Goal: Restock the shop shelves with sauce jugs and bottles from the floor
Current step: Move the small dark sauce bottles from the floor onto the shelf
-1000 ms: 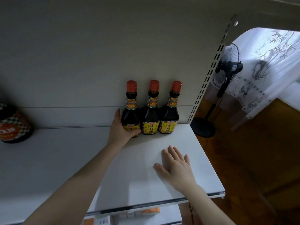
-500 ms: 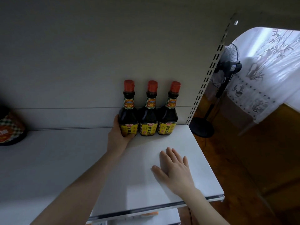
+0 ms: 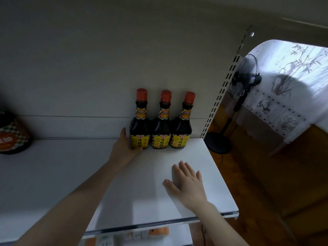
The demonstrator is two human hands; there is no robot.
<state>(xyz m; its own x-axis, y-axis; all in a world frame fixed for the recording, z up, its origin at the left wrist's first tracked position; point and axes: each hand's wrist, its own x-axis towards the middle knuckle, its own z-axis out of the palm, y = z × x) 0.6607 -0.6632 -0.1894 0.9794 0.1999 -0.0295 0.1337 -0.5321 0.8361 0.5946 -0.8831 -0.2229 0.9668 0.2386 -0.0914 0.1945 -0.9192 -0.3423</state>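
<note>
Three dark sauce bottles with red caps and yellow labels stand in a row at the back right of the white shelf (image 3: 204, 174). My left hand (image 3: 124, 148) wraps around the base of the left bottle (image 3: 139, 125), fingers behind it and thumb in front. The middle bottle (image 3: 161, 126) and right bottle (image 3: 182, 126) stand upright beside it, touching each other. My right hand (image 3: 186, 183) lies flat on the shelf in front of the bottles, fingers spread, holding nothing.
A large dark sauce jug (image 3: 12, 135) with an orange label sits at the shelf's far left. A slotted metal upright (image 3: 221, 96) marks the shelf's right end. Beyond it stand a floor fan (image 3: 245, 79) and a curtained window over a wooden floor. A lower shelf holds small packets.
The left bottle has been pushed back and straightened into line with the other two. My left hand keeps hold of its base. My right hand stays flat on the shelf.
</note>
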